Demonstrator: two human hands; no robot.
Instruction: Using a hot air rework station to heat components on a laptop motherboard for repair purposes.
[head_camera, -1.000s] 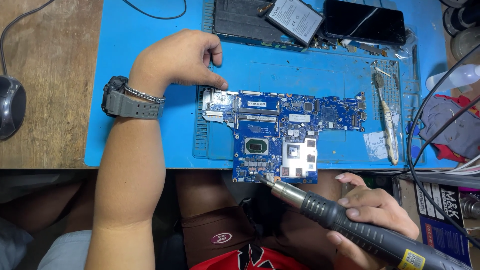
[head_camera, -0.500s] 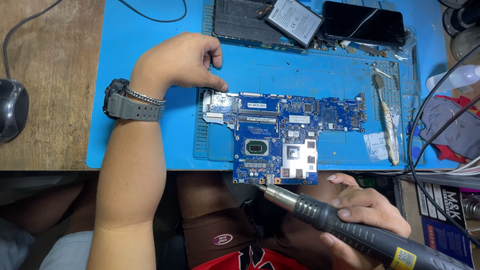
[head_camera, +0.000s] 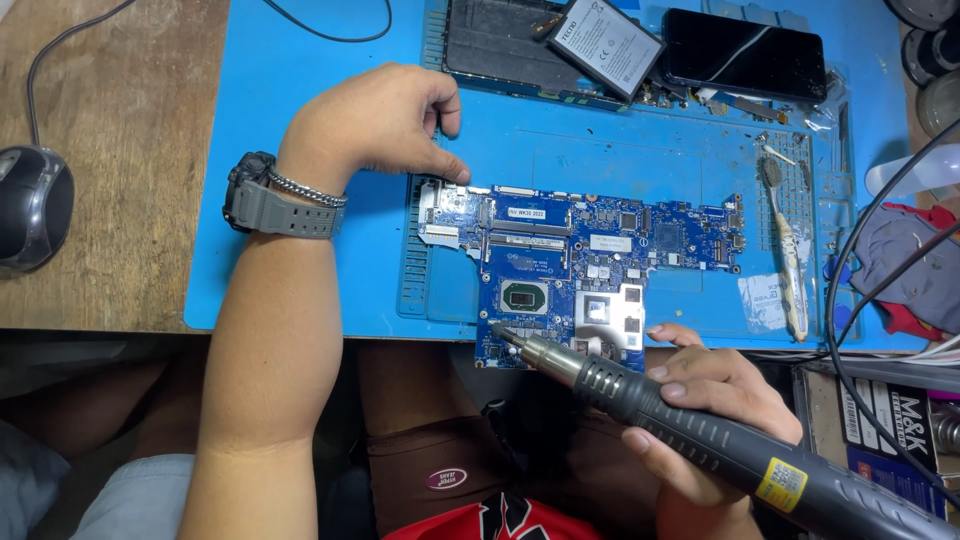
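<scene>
Blue circuit board (head_camera: 590, 255) flat on blue mat (head_camera: 330, 120), counter centre; left hand (head_camera: 375, 120) fingers curled, thumb tip on board's upper-left corner; right hand (head_camera: 700, 410) fingers wrapped round hot-air tool (head_camera: 700, 425), nozzle over lower-left edge; toothbrush (head_camera: 788, 250) well right.

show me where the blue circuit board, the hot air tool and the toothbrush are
blue circuit board (head_camera: 560, 255): head view, on its upper middle area
hot air tool (head_camera: 690, 430): head view, on its black handle
toothbrush (head_camera: 790, 265): head view, on its handle
</scene>
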